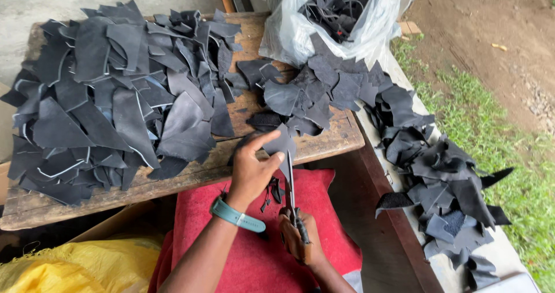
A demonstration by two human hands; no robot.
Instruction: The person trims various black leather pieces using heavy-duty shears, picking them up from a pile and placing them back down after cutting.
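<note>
Scissors [291, 192]: your right hand [298, 238] is closed round the handles low in the view; the blades point up and away from you, into the piece.
Leather piece [282, 144]: a small black scrap, pinched in your left hand [250, 171] above your lap, just in front of the table's near edge.
Left-hand grip: closed on the scrap, thumb raised, fingers folded close beside the blade line.
Risk, fingers: the blades run just beside your left fingertips; a deep bite or a slip of the scrap could nick them.
Risk, cut line: you hold the scrap in the air with nothing under it; it may twist between the blades and cut crooked.
Risk, offcuts: thin trimmings [272, 192] hang over the red cloth [254, 258] on your lap; they can slide off and be lost.
Risk, stock pile: cut pieces [115, 96] overhang the wooden table [243, 47]; a knock from your forearm could spill them.
Risk, bag: the plastic bag [300, 27] sags open over a second heap [428, 171]; the lots could mix.
</note>
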